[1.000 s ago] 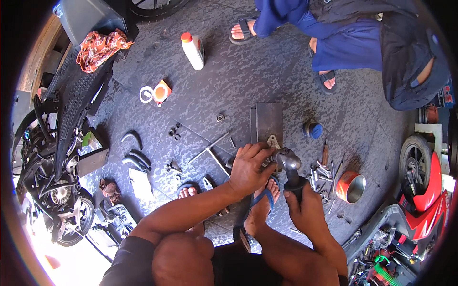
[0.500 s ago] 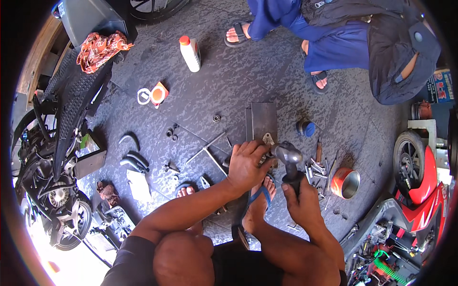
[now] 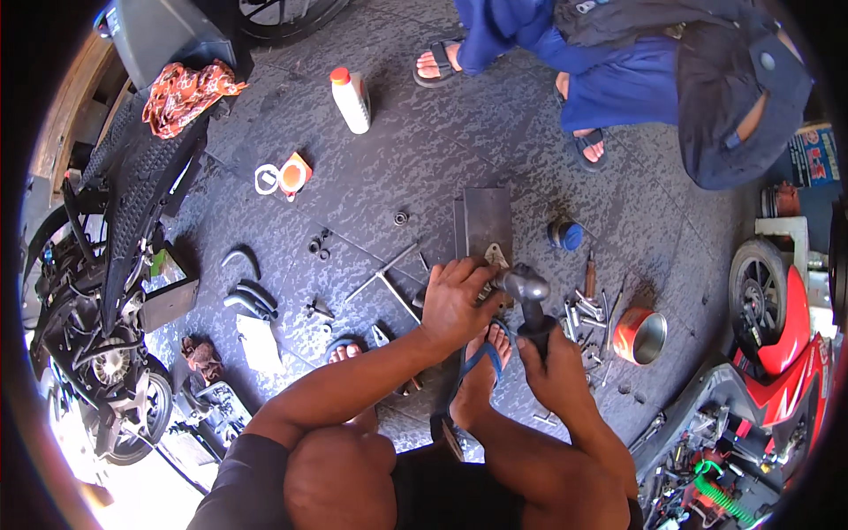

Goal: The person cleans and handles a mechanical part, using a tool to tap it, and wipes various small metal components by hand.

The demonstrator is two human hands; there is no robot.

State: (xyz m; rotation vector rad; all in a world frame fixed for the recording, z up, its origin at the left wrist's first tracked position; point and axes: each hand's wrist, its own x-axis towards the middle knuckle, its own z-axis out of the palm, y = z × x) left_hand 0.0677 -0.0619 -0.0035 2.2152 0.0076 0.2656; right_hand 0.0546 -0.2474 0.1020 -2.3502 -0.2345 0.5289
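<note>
1. Head view: the right grip (image 3: 555, 360) is clenching the black handle of a hammer (image 3: 525, 284), whose rounded metal head is hanging just beside the left fingertips; I cannot tell whether it is touching metal.

2. The left grip (image 3: 458, 305) is pinching a flanged metal part (image 3: 495, 256), mostly hiding it; the holed end is showing at 1 o'clock from that grip, over the near end of a dark metal block (image 3: 488, 216), which is lying on the floor (image 3: 424, 150).

3. Working well here is probably calling for short, square blows, with the part bearing firmly on the block and the wrist staying loose. The left fingers are sitting very close to the hammer head, so a glancing blow could be catching them; pinching farther from the striking spot would be giving more margin.

4. Containers, reading the clock from the left grip: at 2 o'clock a blue-lidded jar (image 3: 572, 236) is hiding its contents. Between 3 and 4 o'clock a red tin can (image 3: 627, 336) is showing its open mouth, the inside being too shadowed for reading.

5. At 11 o'clock a white bottle (image 3: 353, 106) is wearing its red cap, concealing any fill. At 10 o'clock an orange container (image 3: 294, 175) is showing a round opening; its contents are escaping identification.
</note>
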